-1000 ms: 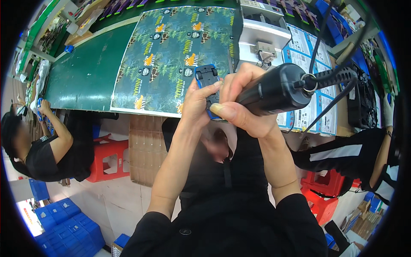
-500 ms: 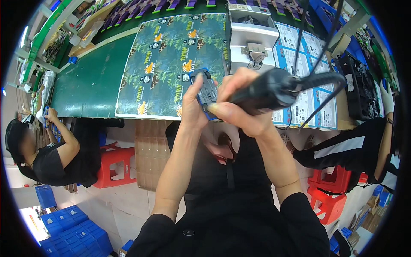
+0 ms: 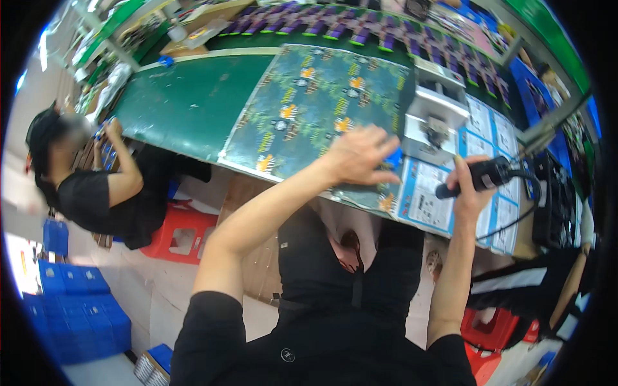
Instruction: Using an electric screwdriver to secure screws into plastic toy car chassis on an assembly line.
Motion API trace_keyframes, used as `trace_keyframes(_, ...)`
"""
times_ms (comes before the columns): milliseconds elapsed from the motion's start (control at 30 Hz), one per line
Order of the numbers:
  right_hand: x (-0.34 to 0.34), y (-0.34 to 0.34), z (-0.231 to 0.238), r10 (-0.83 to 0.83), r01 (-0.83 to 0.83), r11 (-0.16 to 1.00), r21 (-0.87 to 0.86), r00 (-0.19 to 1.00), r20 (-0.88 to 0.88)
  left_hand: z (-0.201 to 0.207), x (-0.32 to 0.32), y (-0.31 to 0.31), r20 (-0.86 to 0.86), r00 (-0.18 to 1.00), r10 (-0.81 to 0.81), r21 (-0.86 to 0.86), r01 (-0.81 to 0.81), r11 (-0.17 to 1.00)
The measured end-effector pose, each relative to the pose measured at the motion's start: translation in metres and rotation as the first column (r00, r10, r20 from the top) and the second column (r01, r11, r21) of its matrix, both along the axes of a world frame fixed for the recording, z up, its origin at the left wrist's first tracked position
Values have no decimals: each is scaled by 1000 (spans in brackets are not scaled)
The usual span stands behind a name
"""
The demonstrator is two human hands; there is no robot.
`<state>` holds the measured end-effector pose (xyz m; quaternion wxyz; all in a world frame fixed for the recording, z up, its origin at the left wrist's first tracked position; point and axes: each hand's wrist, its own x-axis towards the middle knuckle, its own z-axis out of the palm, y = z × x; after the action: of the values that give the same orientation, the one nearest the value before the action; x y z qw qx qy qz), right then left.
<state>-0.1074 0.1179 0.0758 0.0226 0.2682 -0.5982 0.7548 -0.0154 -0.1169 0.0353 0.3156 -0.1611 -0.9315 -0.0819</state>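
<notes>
Placement looks like the step in hand: my left hand [image 3: 360, 156] lays a small blue part [image 3: 393, 159] on the patterned mat [image 3: 309, 103] with spread fingers, while my right hand [image 3: 468, 186] grips the black corded driver [image 3: 479, 176]. Next comes aligning the tip. Green table [image 3: 187, 103]; a seated co-worker [image 3: 96, 186] on my left.

The hands are apart now, no longer joined. The left hand [image 3: 358, 156] lays the blue part [image 3: 393, 159] on the patterned mat [image 3: 309, 109]. The right hand [image 3: 468, 186] carries the black power screwdriver [image 3: 479, 176] off right.
</notes>
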Motion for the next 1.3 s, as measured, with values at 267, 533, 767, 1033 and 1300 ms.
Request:
trace_keyframes(267,4,0,-7,101,-98,995,36,990,-102,14,75,-123,294,923,247,-335,-142,931)
trace_keyframes(533,2,-4,-10,81,-74,996,57,989,-121,-1,162,-155,124,801,586,-178,-563,807)
trace_keyframes(767,0,21,-16,85,-85,996,13,996,12,28,33,1,-82,996,43,163,-29,986)
trace_keyframes(1033,24,73,27,451,-457,887,58,887,98,52,-142,143,-183,923,-337,433,384,816)
trace_keyframes(1300,0,134,33,467,-475,879,34,874,133,-4,-332,302,289,924,-252,495,81,865)
